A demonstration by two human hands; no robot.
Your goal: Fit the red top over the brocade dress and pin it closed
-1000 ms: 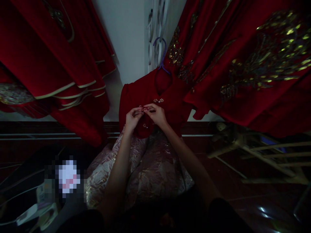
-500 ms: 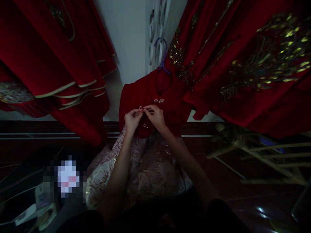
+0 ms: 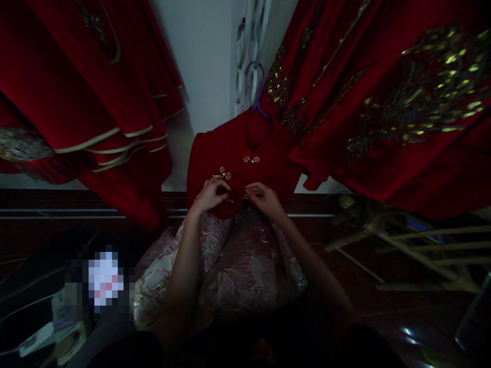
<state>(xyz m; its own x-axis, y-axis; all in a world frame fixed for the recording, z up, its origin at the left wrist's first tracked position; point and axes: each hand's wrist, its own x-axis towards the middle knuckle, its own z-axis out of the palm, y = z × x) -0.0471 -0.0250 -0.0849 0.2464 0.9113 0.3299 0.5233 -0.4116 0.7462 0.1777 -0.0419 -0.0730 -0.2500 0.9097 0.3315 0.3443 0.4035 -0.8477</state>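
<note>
A red jacket (image 3: pixel 215 145) hangs in front of me on a purple hanger (image 3: pixel 260 94). At its neckline, a pearly flower clasp (image 3: pixel 251 160) has its two halves side by side. On the left part of the front sits another flower ornament (image 3: pixel 224 174), just above my left hand (image 3: pixel 210 195). That hand is curled at the left front edge, thumb and forefinger close together by a lower ornament (image 3: pixel 230 199). Across the gap, my right hand (image 3: pixel 265 198) pinches at the right front edge, where a small ornament (image 3: pixel 245 196) shows partly under the fingertips.
Below the jacket spreads a shiny pale pink brocade skirt (image 3: pixel 245 266). Red garments (image 3: pixel 126 92) hang at left, and sequinned red ones (image 3: pixel 364 107) at right. Behind is a white metal grille (image 3: pixel 241 51). A wooden rack (image 3: pixel 402 245) stands right; a blurred bright patch (image 3: pixel 103 281) lies lower left.
My hands were together at the middle ornament. They have come apart and moved lower, the left slightly leftward and the right to the right, leaving that ornament uncovered.
</note>
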